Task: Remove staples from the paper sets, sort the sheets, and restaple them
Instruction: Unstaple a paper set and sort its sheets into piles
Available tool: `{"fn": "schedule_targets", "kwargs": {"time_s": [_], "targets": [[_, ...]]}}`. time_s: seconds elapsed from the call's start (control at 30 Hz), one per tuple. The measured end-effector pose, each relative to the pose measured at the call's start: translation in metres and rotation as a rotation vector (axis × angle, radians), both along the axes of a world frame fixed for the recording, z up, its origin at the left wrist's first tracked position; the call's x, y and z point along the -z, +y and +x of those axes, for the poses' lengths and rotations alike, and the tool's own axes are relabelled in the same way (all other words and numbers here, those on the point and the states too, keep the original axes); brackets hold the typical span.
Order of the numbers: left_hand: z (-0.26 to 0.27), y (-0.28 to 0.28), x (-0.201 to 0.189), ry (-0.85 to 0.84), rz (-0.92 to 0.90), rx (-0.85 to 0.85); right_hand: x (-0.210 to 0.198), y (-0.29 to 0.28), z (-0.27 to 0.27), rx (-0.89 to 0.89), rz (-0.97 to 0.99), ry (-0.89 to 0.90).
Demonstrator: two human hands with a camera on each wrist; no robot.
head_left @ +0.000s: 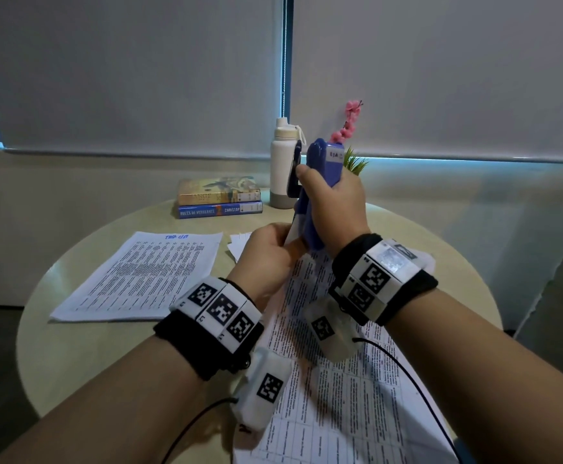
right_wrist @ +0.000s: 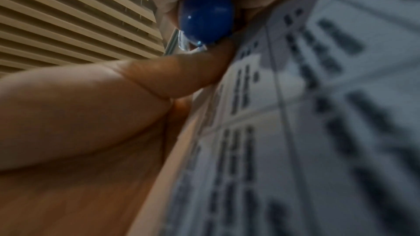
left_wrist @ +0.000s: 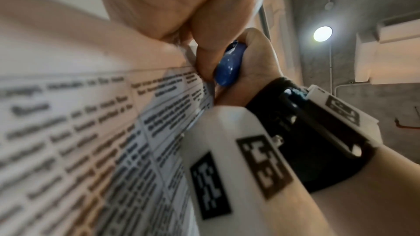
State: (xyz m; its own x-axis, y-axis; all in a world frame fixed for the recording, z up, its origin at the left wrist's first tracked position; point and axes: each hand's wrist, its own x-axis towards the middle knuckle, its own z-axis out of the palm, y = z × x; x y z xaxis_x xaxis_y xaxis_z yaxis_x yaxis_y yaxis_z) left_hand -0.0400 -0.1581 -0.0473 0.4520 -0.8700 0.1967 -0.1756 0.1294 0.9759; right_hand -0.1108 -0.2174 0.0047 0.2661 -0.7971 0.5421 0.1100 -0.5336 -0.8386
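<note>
So my right hand (head_left: 335, 209) is wrapped around the blue stapler (head_left: 320, 182), fingers and thumb curled tight on the body, holding it up off the table with the nose pointing down toward the paper. It's standing nearly upright in my fist (the black base arm sticks out on the left side of it, splayed away from the blue part at the top). From the right wrist view I can only see the rounded blue end of the stapler (right_wrist: 205, 16) poking out of my palm, everything else is blurry.

My left hand (head_left: 266, 256) is right below, pinching the top corner of the paper set (head_left: 340, 390) between thumb and fingers and lifting that corner up to the stapler's mouth. The two hands are basically touching there. In the left wrist view the printed sheets (left_wrist: 95, 141) bend up toward my fingers, with the blue stapler just beside them. Can't tell whether the corner is actually inside the mouth.

The rest of that set lies on the round table (head_left: 106, 363) under my forearms, covered in table-style print. A second stack of printed sheets (head_left: 139, 279) sits flat to the left, well apart, blue handwriting at the top. Farther back: two stacked books (head_left: 219, 199), a white water bottle (head_left: 283, 172), and pink flowers (head_left: 350, 123) with a bit of green plant behind the stapler.
</note>
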Motion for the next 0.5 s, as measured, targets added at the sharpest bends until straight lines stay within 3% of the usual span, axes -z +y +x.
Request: {"fn": "schedule_targets", "kwargs": {"time_s": [0.2, 0.37, 0.5], "targets": [[0.000, 0.002, -0.001, -0.058, -0.046, 0.019, -0.003, -0.002, 0.003, 0.009, -0.050, -0.036], [0.005, 0.008, 0.000, -0.246, 0.050, 0.146, 0.000, -0.007, 0.004, -0.012, -0.042, -0.049], [0.002, 0.011, 0.004, -0.232, 0.050, 0.174, 0.002, -0.008, 0.005, -0.014, -0.050, -0.080]]}}
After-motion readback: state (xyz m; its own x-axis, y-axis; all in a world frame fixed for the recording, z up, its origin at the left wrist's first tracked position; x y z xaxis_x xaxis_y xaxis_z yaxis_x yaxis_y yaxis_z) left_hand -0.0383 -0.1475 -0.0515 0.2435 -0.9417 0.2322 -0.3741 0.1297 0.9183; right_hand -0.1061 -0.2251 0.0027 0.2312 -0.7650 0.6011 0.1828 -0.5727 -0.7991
